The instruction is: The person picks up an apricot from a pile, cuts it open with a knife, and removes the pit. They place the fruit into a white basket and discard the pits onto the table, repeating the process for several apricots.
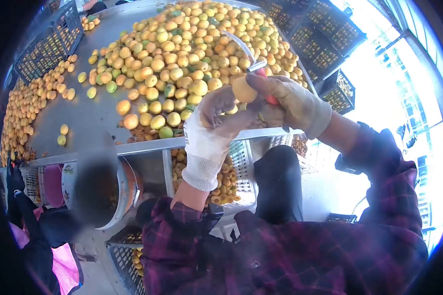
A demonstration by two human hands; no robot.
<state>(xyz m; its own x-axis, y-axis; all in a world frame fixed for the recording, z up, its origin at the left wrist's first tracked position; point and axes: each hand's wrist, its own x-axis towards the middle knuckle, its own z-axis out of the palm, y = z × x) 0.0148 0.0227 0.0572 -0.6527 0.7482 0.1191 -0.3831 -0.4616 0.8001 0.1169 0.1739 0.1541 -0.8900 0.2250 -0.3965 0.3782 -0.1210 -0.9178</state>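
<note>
In white work gloves with dirty fingers, both hands are raised over the front edge of a metal table (162,144). My left hand (216,120) is curled about a pale orange apricot (244,90), its thumb at the fruit's left side. My right hand (290,101) grips a knife with a red handle (262,73) and a curved blade pointing up and away to the left. The right thumb also touches the apricot. Beyond the hands lies a large heap of apricots (182,59), with a few leaves among them.
Below the table edge, a white crate (249,172) holds halved apricots. A bucket (130,184) stands left of it, partly behind a dark blur. Black crates (325,37) are stacked at far right, another (59,42) at far left. A co-worker's dark-gloved hand (15,179) is at left.
</note>
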